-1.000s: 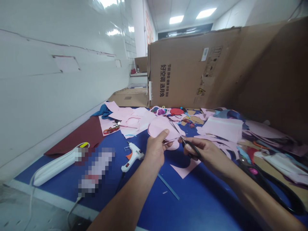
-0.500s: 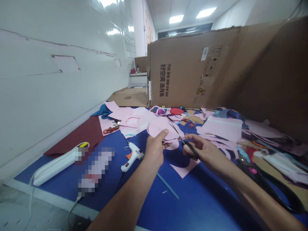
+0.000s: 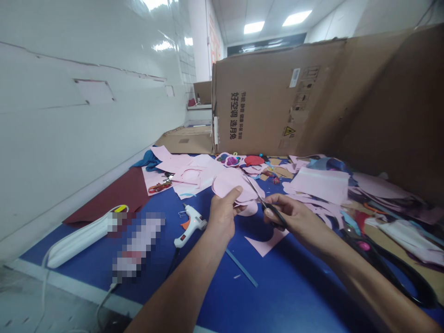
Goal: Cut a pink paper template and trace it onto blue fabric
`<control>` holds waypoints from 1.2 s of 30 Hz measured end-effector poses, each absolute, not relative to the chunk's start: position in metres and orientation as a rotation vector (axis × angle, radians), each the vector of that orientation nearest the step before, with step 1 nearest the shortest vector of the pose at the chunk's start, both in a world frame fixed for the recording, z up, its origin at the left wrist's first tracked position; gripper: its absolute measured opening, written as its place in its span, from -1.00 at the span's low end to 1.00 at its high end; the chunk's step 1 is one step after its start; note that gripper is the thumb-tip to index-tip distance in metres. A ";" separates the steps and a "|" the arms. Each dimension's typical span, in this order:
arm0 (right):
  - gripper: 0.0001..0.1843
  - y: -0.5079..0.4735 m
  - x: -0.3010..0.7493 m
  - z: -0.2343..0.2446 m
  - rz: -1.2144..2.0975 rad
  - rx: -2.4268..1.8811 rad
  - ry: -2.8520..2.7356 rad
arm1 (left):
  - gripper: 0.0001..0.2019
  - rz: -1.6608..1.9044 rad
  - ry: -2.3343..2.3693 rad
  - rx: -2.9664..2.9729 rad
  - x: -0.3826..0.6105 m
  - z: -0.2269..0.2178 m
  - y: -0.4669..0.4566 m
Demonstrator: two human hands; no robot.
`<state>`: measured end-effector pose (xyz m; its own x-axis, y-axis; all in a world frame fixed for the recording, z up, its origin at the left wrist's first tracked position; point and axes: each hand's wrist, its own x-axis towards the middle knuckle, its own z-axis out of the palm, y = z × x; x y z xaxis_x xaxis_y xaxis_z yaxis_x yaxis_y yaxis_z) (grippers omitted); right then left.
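My left hand (image 3: 225, 213) pinches a pink rounded-lobed cutout (image 3: 227, 182), thumb on top and fingers beneath. It looks like more than one layer of paper or felt. My right hand (image 3: 282, 211) is closed round the black handles of a pair of scissors (image 3: 255, 188), whose blades lie along the cutout's right edge. Whether the blades are apart or together I cannot tell. Below the hands a curved pink offcut (image 3: 267, 243) lies on the blue table (image 3: 277, 286). A white glue gun (image 3: 189, 226) with an orange trigger rests left of my left hand.
Pink sheets (image 3: 197, 173) and scraps cover the table's far side, with a red round piece (image 3: 255, 160) among them. Large black-handled scissors (image 3: 391, 268) lie at right. A cardboard box (image 3: 263, 106) stands behind. A white power strip (image 3: 83, 238) and maroon sheet (image 3: 114, 196) lie at left.
Almost nothing differs. The pink cutout and the scissors stay in my hands in nearly the same place, with only a very slight shift.
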<state>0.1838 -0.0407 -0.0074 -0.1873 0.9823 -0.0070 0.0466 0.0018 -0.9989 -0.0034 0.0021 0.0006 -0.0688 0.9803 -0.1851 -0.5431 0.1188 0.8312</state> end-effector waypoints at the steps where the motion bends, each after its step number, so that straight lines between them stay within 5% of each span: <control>1: -0.24 -0.041 0.183 -0.007 1.324 -1.154 -1.382 | -0.58 1.394 0.929 0.614 -0.003 0.001 0.002; 36: -0.23 -0.045 0.181 0.001 1.288 -1.177 -1.363 | -0.56 1.389 0.921 0.666 -0.003 -0.001 0.001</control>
